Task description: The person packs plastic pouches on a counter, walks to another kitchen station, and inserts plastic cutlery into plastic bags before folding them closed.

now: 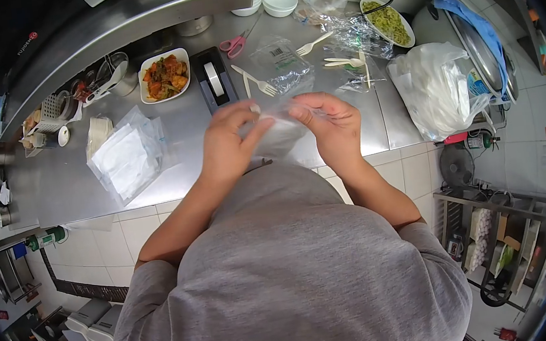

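Observation:
A clear plastic bag is between my two hands, above the front edge of the steel counter. My right hand pinches its upper edge between thumb and fingers. On the other side, my left hand has its fingers curled and its thumb against the bag's edge. Just beyond the hands lie pale disposable forks and a flat clear plastic packet. A black tape dispenser with a roll of tape stands behind my left hand.
On the steel counter are a bowl of stew, white packets, pink-handled scissors, more forks, crumpled plastic, a dish of green food and a stuffed white bag. A metal shelf overhangs the back.

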A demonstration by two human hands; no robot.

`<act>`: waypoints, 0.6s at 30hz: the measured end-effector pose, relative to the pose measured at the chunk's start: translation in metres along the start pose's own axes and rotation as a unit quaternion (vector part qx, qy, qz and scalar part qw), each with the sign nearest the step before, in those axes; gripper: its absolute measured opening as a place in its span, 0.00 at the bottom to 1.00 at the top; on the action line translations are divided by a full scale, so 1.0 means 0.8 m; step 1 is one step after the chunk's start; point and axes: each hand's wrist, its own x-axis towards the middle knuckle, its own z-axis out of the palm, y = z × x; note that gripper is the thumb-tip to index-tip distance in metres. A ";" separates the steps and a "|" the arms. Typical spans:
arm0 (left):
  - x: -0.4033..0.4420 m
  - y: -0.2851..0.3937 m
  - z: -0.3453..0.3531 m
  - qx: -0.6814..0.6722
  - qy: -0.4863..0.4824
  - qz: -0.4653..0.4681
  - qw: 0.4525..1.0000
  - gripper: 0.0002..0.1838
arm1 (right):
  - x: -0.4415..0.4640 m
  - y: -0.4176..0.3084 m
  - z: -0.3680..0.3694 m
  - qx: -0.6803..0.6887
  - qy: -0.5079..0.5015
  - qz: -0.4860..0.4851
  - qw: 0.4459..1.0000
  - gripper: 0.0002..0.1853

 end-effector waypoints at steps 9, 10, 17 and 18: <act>-0.014 -0.005 -0.006 -0.604 -0.204 -0.388 0.666 0.18 | -0.036 0.026 0.009 -0.169 -0.144 -0.108 0.969 0.07; -0.014 -0.001 -0.003 -0.604 -0.205 -0.387 0.665 0.18 | -0.036 0.021 0.012 -0.170 -0.144 -0.108 0.969 0.07; -0.003 -0.006 0.002 -0.657 -0.161 -0.319 0.664 0.20 | -0.033 0.038 0.013 0.022 -0.018 0.128 0.991 0.06; -0.002 -0.007 -0.001 -0.685 -0.177 -0.345 0.617 0.19 | -0.030 0.034 0.015 0.050 -0.017 0.135 0.989 0.06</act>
